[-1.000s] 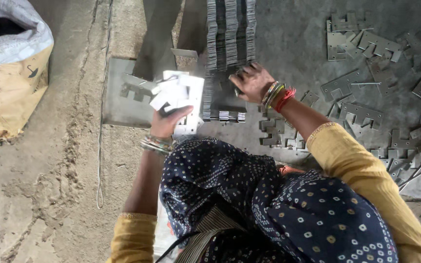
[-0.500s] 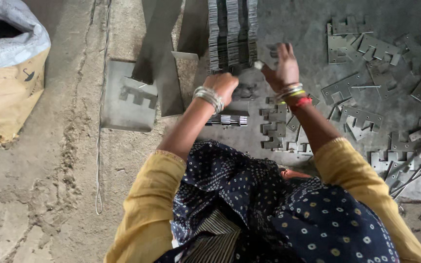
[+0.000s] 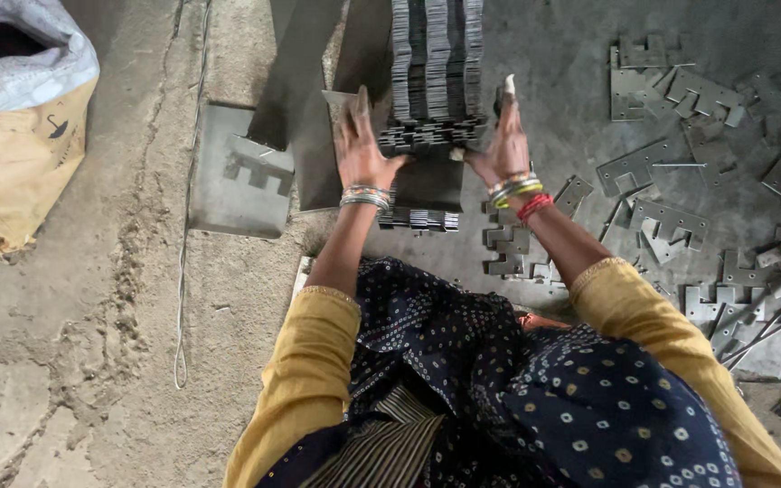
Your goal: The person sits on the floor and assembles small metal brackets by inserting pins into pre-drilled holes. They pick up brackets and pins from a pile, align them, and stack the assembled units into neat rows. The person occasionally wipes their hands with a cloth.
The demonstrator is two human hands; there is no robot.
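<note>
Stack of metal plates stands on the grey floor at top centre, thin stamped pieces packed on edge in three close rows. Near end of the stack sits between the two hands.

Left hand: open, fingers spread and pointing away from the body, palm pressed flat against the left side of the stack's near end. Silver bangles on that wrist.

Right hand: open too, fingers straight, palm against the right side of the same end. Green, yellow and red bangles on that wrist. Neither hand is closed around anything; they press inward on the stack from both sides.

Just below the hands, a smaller bundle of plates lies on the floor, partly under a dark flat sheet.

Left of the stack: a grey metal sheet with a notched cutout, lying flat.

Right side: loose notched metal pieces scattered over the floor, some overlapping.

Far left: a sack, white on top, tan below, open mouth, well apart from the hands.

Yellow sleeves and dark dotted cloth fill the lower frame
</note>
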